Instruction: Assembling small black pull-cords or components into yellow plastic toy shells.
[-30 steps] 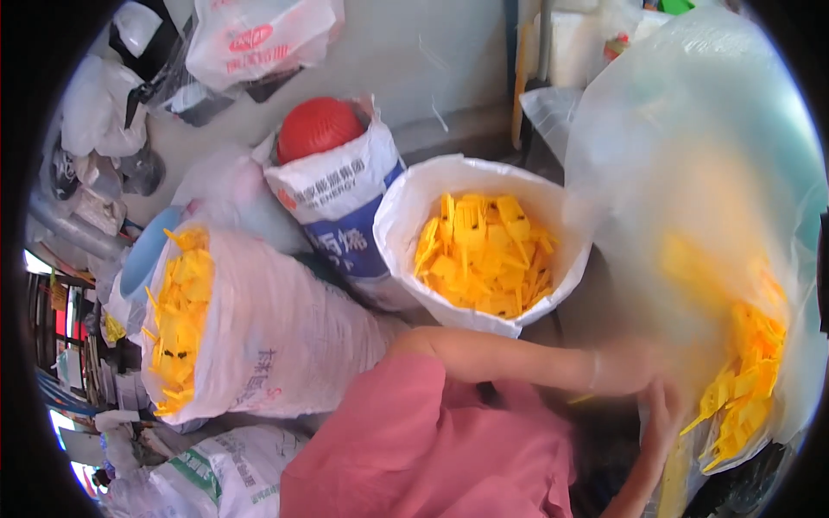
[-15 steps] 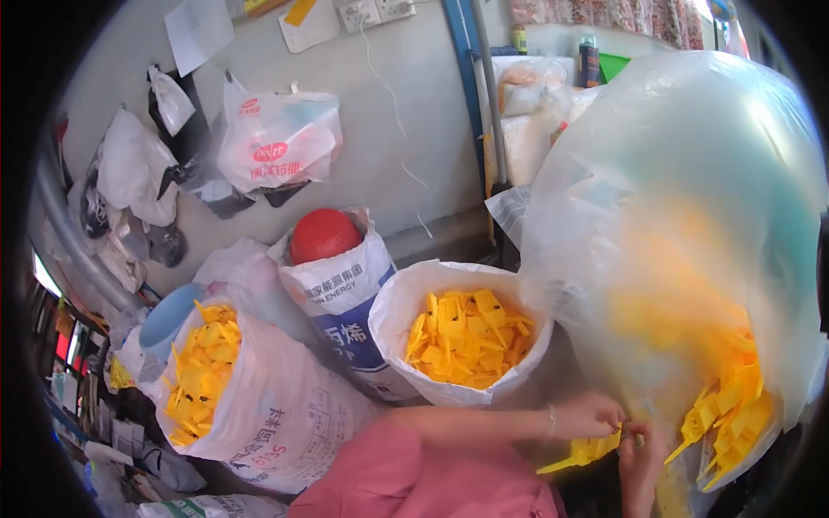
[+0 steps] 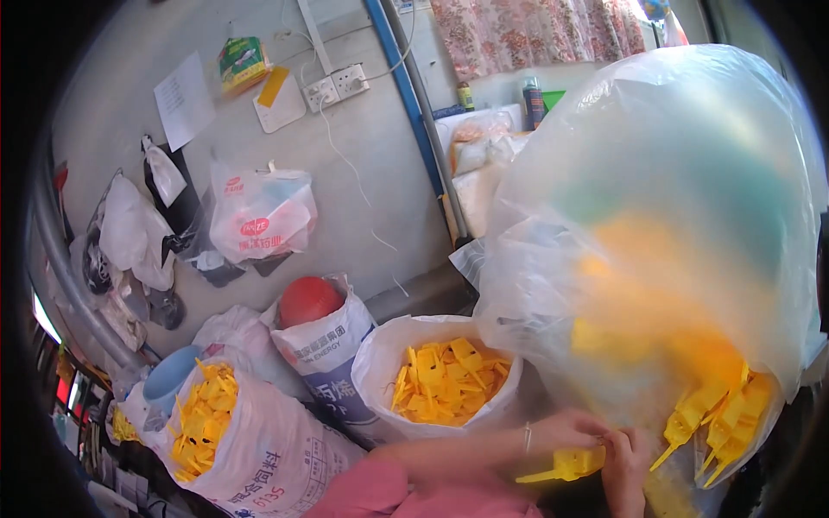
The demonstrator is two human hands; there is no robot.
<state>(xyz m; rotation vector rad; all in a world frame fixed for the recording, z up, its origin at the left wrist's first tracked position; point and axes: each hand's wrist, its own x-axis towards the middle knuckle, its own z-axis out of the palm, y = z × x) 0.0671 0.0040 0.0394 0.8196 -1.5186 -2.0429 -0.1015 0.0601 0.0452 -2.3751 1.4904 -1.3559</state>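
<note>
My left hand (image 3: 577, 429) reaches across from the pink sleeve, its fingers pinched together against the fingertips of my right hand (image 3: 625, 462). What the left fingers pinch is too small to make out. My right hand, also closed, holds a yellow plastic tag (image 3: 577, 464) by its end; the tag is flat and broad, with a thin tail pointing left. Right of my hands, a big clear plastic bag (image 3: 639, 155) bulges with more yellow tags (image 3: 734, 414) showing at its mouth. Nearest on the left stands a white sack (image 3: 367, 371) holding loose yellow tags (image 3: 449, 380).
Another white sack (image 3: 294, 462) of yellow pieces stands at the left, beside a blue bucket (image 3: 171, 380). Behind them, a printed sack (image 3: 332, 345) holds a red rounded object (image 3: 309, 300). Bags (image 3: 263, 216) hang on the wall near a power outlet (image 3: 337, 84).
The view has tilted up, so the sacks appear lower and the wall shows more. My hands stay together, and more of the yellow tag's face shows below them.
</note>
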